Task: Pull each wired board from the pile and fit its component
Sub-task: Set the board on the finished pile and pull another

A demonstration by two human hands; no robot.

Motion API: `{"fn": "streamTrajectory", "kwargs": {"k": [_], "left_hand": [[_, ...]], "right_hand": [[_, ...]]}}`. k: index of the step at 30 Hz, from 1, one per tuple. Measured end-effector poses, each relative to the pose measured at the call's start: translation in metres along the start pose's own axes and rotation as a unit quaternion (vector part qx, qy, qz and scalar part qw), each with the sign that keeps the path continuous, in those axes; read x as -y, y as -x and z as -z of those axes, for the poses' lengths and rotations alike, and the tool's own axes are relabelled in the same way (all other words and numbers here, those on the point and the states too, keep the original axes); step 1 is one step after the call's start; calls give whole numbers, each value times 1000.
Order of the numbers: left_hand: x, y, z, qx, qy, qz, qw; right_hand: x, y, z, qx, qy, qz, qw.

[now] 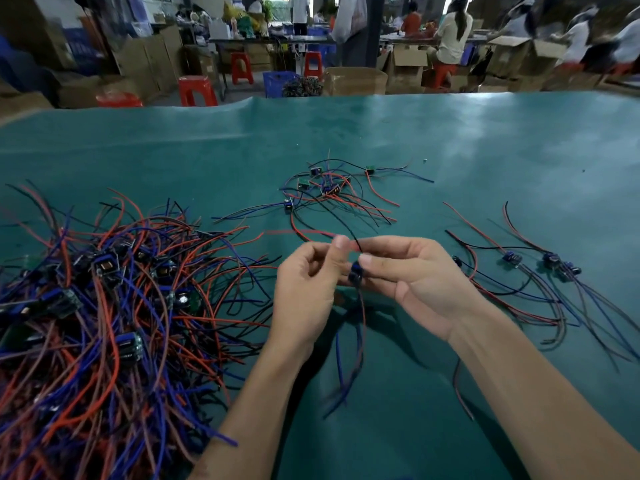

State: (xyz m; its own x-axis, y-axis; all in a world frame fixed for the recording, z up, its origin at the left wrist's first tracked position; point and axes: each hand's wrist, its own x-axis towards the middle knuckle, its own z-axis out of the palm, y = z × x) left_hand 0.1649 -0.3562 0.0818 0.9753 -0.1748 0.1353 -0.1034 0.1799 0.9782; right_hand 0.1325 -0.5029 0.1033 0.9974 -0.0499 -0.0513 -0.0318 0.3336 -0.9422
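Blue small wired board (355,271) pinched between left hand (304,289) and right hand (415,275), above green table mat (450,140); tangled red-and-blue wire pile (104,306) at left.

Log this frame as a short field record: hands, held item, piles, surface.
left hand: fingers curled, pinching at the held board
right hand: pinches held board
held board: small, blue, wires hanging below
big pile: tangled wired boards, left
small cluster: centre, beyond hands
right group: boards spread out
surface: green mat
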Motion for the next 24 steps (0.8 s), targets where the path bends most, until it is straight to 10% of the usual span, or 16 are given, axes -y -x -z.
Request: {"fn": "streamTrajectory", "kwargs": {"k": [14, 24], "left_hand": [[3, -2, 2, 101, -23, 18, 995], [8, -5, 2, 58, -31, -4, 998]], "right_hand": [[6, -2, -2, -185, 158, 183, 952], [41, 2, 45, -409, -120, 136, 895]]}}
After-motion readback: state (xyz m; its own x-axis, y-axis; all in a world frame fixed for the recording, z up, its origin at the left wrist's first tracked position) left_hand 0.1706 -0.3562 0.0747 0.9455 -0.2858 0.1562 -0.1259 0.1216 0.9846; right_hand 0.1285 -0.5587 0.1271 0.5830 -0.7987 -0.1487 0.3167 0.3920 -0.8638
